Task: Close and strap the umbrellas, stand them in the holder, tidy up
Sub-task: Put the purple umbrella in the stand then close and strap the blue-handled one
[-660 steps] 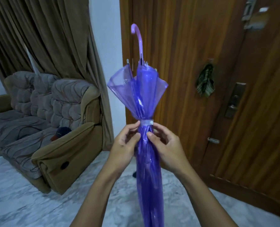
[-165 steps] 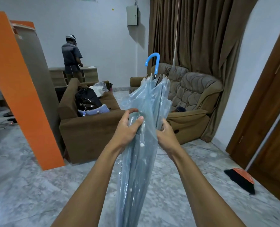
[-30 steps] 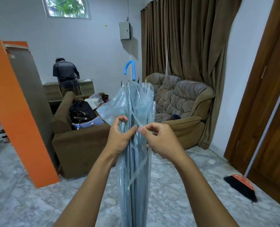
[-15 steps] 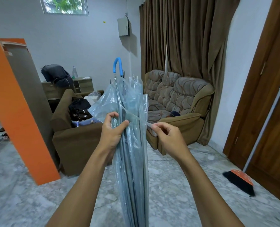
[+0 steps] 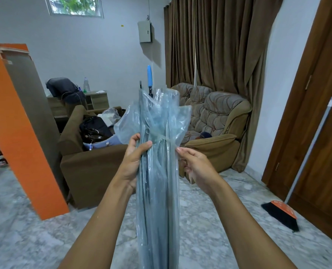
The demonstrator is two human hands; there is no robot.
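A folded clear pale-blue umbrella (image 5: 157, 191) stands upright in front of me, its blue handle (image 5: 149, 78) pointing up. My left hand (image 5: 135, 158) grips the folded canopy on its left side at mid height. My right hand (image 5: 195, 166) pinches the end of the thin clear strap (image 5: 164, 138), which runs across the front of the canopy to the right. The canopy flares loosely above the strap. The umbrella's tip is out of view below. No holder is visible.
A broom (image 5: 283, 210) leans on the wooden door (image 5: 320, 113) at right. A brown sofa (image 5: 87, 158) with bags and a grey armchair (image 5: 219, 121) stand ahead. An orange panel (image 5: 15, 133) leans at left. A person (image 5: 64, 90) bends over at the back wall. The floor is marble.
The strap has been drawn further round the canopy, and my right hand has moved slightly right and down with its end. The umbrella turned, so the handle hook now shows edge-on.
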